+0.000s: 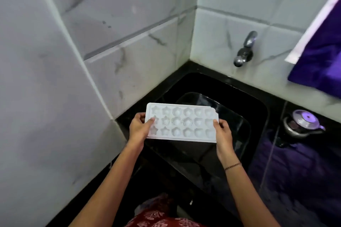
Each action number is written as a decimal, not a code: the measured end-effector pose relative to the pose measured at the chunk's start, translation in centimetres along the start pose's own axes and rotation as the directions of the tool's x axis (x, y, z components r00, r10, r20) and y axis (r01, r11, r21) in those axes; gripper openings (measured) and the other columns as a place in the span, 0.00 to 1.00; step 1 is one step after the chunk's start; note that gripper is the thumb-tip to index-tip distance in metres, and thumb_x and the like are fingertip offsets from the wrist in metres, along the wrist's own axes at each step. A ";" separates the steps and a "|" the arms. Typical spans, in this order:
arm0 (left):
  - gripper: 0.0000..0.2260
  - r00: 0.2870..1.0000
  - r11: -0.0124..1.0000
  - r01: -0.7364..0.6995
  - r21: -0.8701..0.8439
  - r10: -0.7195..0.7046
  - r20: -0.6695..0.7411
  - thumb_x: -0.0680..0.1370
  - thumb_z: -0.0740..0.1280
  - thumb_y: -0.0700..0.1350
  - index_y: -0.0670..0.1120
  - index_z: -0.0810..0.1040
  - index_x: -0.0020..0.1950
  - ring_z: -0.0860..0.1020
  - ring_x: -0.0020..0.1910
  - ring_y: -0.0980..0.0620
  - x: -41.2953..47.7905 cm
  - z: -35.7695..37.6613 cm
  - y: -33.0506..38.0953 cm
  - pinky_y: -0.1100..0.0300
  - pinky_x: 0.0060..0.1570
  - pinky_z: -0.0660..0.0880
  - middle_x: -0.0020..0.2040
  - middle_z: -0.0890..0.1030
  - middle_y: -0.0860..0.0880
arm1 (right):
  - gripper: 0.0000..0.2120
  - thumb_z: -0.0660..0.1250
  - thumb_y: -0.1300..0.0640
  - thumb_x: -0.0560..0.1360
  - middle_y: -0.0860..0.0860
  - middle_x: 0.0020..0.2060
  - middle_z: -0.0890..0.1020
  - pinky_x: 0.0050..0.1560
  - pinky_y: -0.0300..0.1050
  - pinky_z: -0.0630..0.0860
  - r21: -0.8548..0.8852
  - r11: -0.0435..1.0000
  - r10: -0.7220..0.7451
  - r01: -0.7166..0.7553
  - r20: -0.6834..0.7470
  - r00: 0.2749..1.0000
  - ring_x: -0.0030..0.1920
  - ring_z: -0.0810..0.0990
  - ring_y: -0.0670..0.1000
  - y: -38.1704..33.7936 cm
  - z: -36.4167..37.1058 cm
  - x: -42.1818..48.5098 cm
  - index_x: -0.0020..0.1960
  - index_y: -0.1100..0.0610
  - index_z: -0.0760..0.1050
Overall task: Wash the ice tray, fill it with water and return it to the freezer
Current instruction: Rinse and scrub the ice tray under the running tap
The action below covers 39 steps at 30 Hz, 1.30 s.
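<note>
A white plastic ice tray (181, 122) with three rows of star and round moulds is held level over the black sink (258, 108). One far corner of the tray is chipped. My left hand (139, 128) grips its left end, thumb on top. My right hand (222, 131) grips the right end, thumb over the rim. A metal tap (244, 51) juts from the tiled wall above and to the right of the tray; no water runs from it.
White marble-look tiled walls close in on the left and back. A black counter (295, 180) lies to the right with a steel pot and lid (302, 123) on it. A purple cloth (321, 57) hangs at the upper right.
</note>
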<state>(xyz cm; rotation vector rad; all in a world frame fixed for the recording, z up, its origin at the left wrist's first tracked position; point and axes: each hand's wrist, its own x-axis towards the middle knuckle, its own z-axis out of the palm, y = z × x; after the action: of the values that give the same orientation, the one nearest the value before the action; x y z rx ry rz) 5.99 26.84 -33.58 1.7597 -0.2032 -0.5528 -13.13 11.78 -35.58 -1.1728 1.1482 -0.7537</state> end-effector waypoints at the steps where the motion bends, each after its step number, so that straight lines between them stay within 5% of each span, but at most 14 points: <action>1: 0.11 0.999 1.000 -0.004 0.008 0.004 0.035 0.75 0.69 0.42 0.44 0.74 0.56 0.79 0.39 0.53 0.5 0.7 0.5 0.63 0.33 0.73 0.44 0.79 0.50 | 0.04 0.61 0.52 0.80 0.46 0.44 0.80 0.41 0.38 0.73 0.019 1.000 -0.008 0.008 -0.028 1.000 0.44 0.78 0.46 -0.2 -0.3 0.3 0.47 0.49 0.74; 8: 0.16 0.964 0.999 -0.026 0.021 0.019 0.266 0.75 0.70 0.43 0.42 0.74 0.62 0.80 0.42 0.53 5.3 6.3 3.4 0.63 0.35 0.74 0.49 0.79 0.47 | 0.06 0.60 0.54 0.81 0.45 0.44 0.80 0.36 0.33 0.73 0.202 0.979 0.033 0.021 -0.264 0.964 0.43 0.78 0.42 -0.8 -1.0 3.2 0.54 0.55 0.72; 12: 0.19 0.953 0.990 0.104 -0.099 -0.071 0.294 0.73 0.71 0.49 0.46 0.72 0.62 0.79 0.46 0.53 7.6 9.4 4.5 0.58 0.40 0.77 0.53 0.79 0.48 | 0.06 0.59 0.56 0.81 0.50 0.46 0.80 0.41 0.41 0.76 0.333 0.942 0.079 0.049 -0.358 0.930 0.44 0.79 0.48 -1.7 0.1 5.7 0.54 0.58 0.70; 15: 0.16 0.835 0.921 0.351 -0.169 -0.226 0.502 0.74 0.69 0.54 0.49 0.74 0.58 0.78 0.53 0.49 8.5 11.8 4.7 0.48 0.47 0.79 0.53 0.78 0.48 | 0.04 0.59 0.57 0.81 0.53 0.47 0.79 0.46 0.46 0.77 0.395 0.916 0.100 0.077 -0.407 0.908 0.47 0.79 0.52 -2.8 1.7 7.9 0.53 0.58 0.69; 19: 0.14 0.672 0.825 0.523 -0.216 -0.242 0.700 0.75 0.68 0.50 0.49 0.75 0.60 0.79 0.53 0.45 9.0 15.8 5.7 0.47 0.45 0.78 0.54 0.80 0.45 | 0.06 0.59 0.57 0.81 0.56 0.52 0.79 0.55 0.54 0.78 0.437 0.898 0.143 0.040 -0.377 0.915 0.53 0.79 0.56 -4.0 3.9 11.1 0.55 0.58 0.70; 24: 0.16 0.750 0.801 0.514 -0.306 -0.248 0.613 0.73 0.71 0.41 0.48 0.75 0.59 0.81 0.52 0.45 11.2 19.7 6.9 0.51 0.40 0.79 0.54 0.82 0.45 | 0.08 0.58 0.54 0.81 0.56 0.55 0.79 0.55 0.52 0.78 0.351 0.934 0.180 -0.059 -0.321 0.930 0.54 0.80 0.56 -5.2 4.6 14.5 0.56 0.57 0.70; 27: 0.13 0.770 0.788 0.515 -0.338 -0.252 0.586 0.73 0.71 0.40 0.50 0.75 0.55 0.81 0.50 0.46 12.5 20.8 6.6 0.52 0.37 0.79 0.52 0.82 0.47 | 0.19 0.56 0.48 0.81 0.58 0.57 0.79 0.58 0.53 0.76 0.199 0.972 0.177 -0.123 -0.279 0.944 0.56 0.79 0.57 -7.1 3.4 17.5 0.60 0.63 0.72; 30: 0.18 0.777 0.768 0.523 -0.370 -0.251 0.577 0.73 0.71 0.40 0.49 0.74 0.61 0.82 0.48 0.47 12.7 21.8 6.5 0.53 0.36 0.79 0.52 0.82 0.48 | 0.25 0.55 0.43 0.80 0.57 0.57 0.78 0.63 0.54 0.72 0.042 0.994 0.111 -0.102 -0.318 0.942 0.59 0.77 0.56 -10.0 2.0 21.3 0.63 0.64 0.70; 34: 0.17 0.785 0.757 0.524 -0.389 -0.251 0.567 0.73 0.71 0.39 0.49 0.74 0.60 0.82 0.48 0.48 12.1 23.1 6.6 0.51 0.39 0.79 0.50 0.83 0.49 | 0.19 0.57 0.43 0.80 0.52 0.37 0.72 0.37 0.41 0.68 -0.027 0.998 0.038 -0.049 -0.310 0.950 0.37 0.70 0.49 -13.9 1.0 26.0 0.47 0.59 0.69; 39: 0.18 0.795 0.776 0.491 -0.395 -0.214 0.567 0.73 0.71 0.39 0.50 0.74 0.61 0.82 0.50 0.48 12.1 24.2 6.9 0.50 0.41 0.79 0.53 0.82 0.48 | 0.20 0.60 0.54 0.80 0.57 0.60 0.72 0.58 0.50 0.77 0.172 0.979 0.137 -0.109 -0.157 0.978 0.62 0.76 0.60 -15.8 1.4 30.7 0.68 0.63 0.64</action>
<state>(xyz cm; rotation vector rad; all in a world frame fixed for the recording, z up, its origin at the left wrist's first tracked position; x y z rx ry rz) 6.29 -1.09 -34.20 1.0811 -0.0440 -1.2334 -1.40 -20.05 -29.12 -0.9066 1.2623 -0.8462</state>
